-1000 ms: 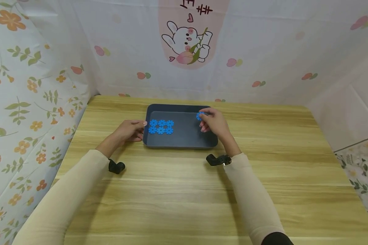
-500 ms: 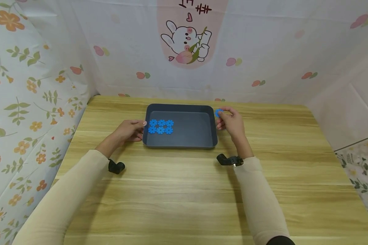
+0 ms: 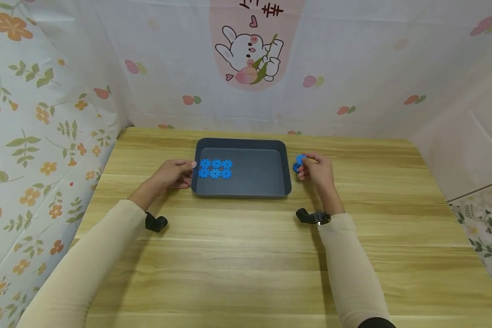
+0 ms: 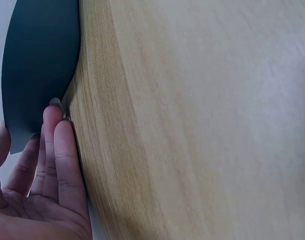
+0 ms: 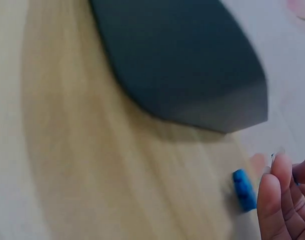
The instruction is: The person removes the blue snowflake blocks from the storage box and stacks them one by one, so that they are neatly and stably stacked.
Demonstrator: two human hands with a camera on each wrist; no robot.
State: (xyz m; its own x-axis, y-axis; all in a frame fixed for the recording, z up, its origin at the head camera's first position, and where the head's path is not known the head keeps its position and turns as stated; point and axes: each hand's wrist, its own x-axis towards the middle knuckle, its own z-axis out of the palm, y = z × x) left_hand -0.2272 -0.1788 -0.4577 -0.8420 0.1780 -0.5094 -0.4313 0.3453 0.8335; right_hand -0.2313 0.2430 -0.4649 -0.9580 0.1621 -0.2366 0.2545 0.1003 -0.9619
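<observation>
My left hand (image 3: 173,174) grips the left side of a dark grey tray (image 3: 257,169), thumb over the rim and fingers along the outer wall (image 4: 40,65). Inside the tray, at its left end, blue notched discs (image 3: 215,168) lie flat in two rows of three. Just past the tray's right end, my right hand (image 3: 320,169) pinches another blue notched disc (image 3: 300,158) between thumb and fingers. Close below it on the table is a small stack of blue discs (image 3: 296,168), partly hidden by the hand; the right wrist view shows the stack (image 5: 244,191) beside the fingertips.
A wood-grain table (image 3: 238,255) carries the tray near its back edge. Behind it hangs a white printed cloth (image 3: 352,68), and a floral cloth (image 3: 45,136) lines the left side. Black wrist cameras (image 3: 156,223) sit on both forearms.
My right hand has moved right, from over the tray's right part to outside its right end, still pinching the blue disc, then slightly toward me over the stack. The left hand stays on the tray.
</observation>
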